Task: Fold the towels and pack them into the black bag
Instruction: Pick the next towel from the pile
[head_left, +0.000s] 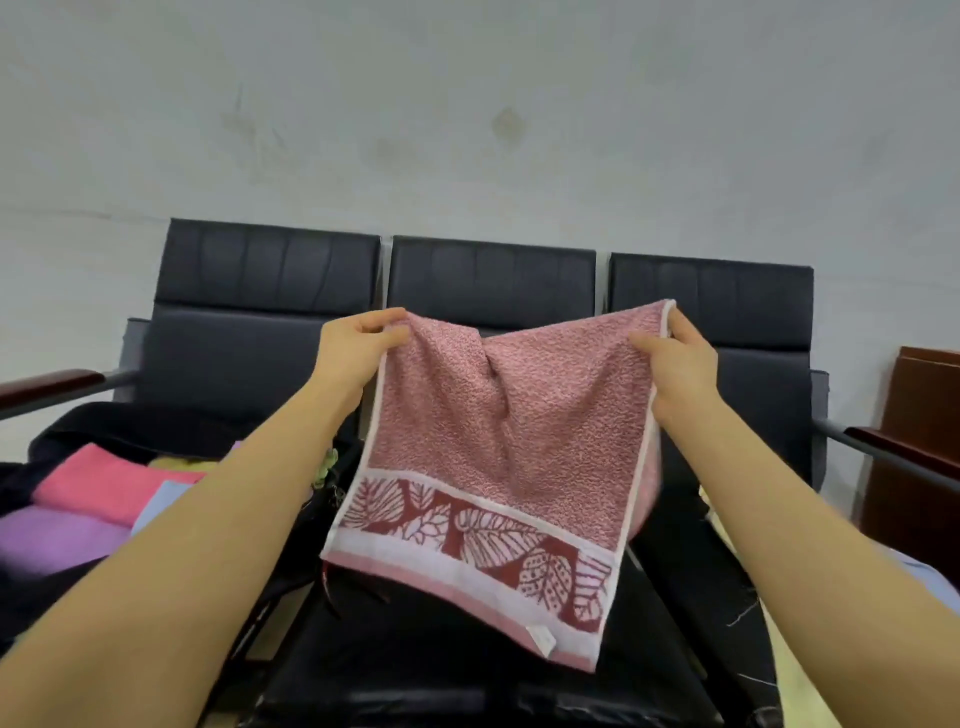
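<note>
A pale grey wall (467, 104) with a few faint stains filled the upper half of what I saw. Against it stood a row of three black padded seats (488, 280) joined side by side, with dark wooden armrests at each end and a brown wooden cabinet (924, 441) off to the right.

On the leftmost seat sat the black bag (67, 421), open at the top. Folded towels lay inside it: a pink towel (104, 480), a purple towel (57, 535) below it, a pale blue towel (166, 499) beside them, and something yellow-green behind, which I could not make out clearly.

Over the middle seat I held up the dusty-pink towel (498, 441), which hung free in the air, sagging in a crease between its top corners. Its lower band showed dark red leaves on white, and a small white label (540, 639) sat near the bottom edge.

My left hand (358, 343) pinched the towel's top left corner between thumb and fingers. My right hand (675, 353) pinched the top right corner the same way. Both forearms were bare and stretched forward.
</note>
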